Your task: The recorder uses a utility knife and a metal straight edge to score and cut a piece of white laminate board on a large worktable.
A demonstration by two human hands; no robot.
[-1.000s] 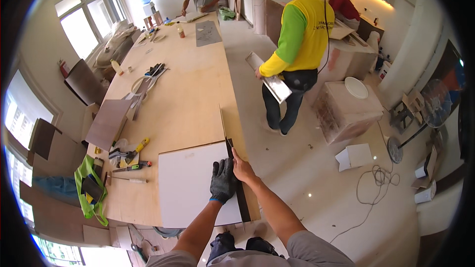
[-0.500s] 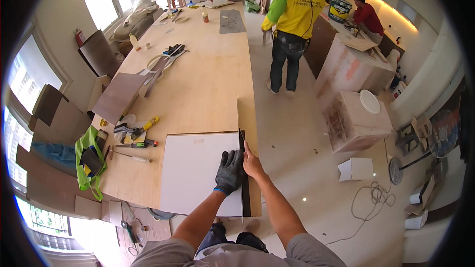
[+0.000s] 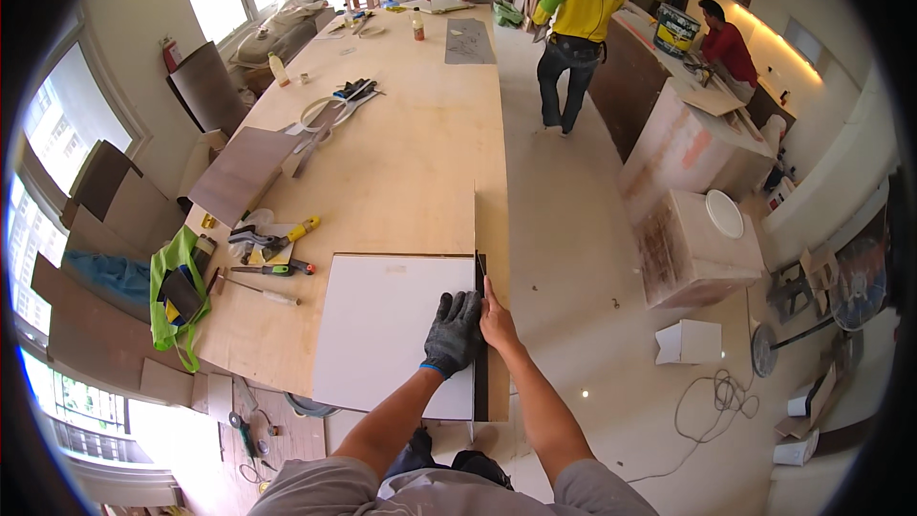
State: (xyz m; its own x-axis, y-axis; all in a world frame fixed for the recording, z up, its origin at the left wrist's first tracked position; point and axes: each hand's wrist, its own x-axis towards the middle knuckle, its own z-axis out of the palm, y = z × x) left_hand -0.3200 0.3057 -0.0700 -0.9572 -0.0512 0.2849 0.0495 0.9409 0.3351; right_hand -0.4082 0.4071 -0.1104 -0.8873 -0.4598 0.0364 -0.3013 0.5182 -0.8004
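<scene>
1. My left hand (image 3: 453, 333), in a dark work glove, lies flat on the right edge of the white panel (image 3: 387, 330); its fingers are spread a little and press down, gripping nothing.
2. My right hand (image 3: 496, 317) is bare and sits just beside the gloved one, over the dark strip (image 3: 480, 377) that runs along the panel's right side. Its fingers are drawn together at the strip's upper end; I cannot tell whether they pinch a small tool or only touch the edge.
3. The white panel lies flat at the near end of the long plywood surface (image 3: 411, 153), its near edge close to the surface's near edge.
4. A thin upright sheet edge (image 3: 475, 229) rises from the far end of the dark strip, straight away from me.
5. To the left of the panel lie hand tools (image 3: 272, 253), among them a yellow-handled one and a screwdriver, and a green vest (image 3: 172, 291) hangs over the left edge.
6. A person in a yellow shirt (image 3: 576, 33) stands on the floor to the right of the surface, well apart from me.
</scene>
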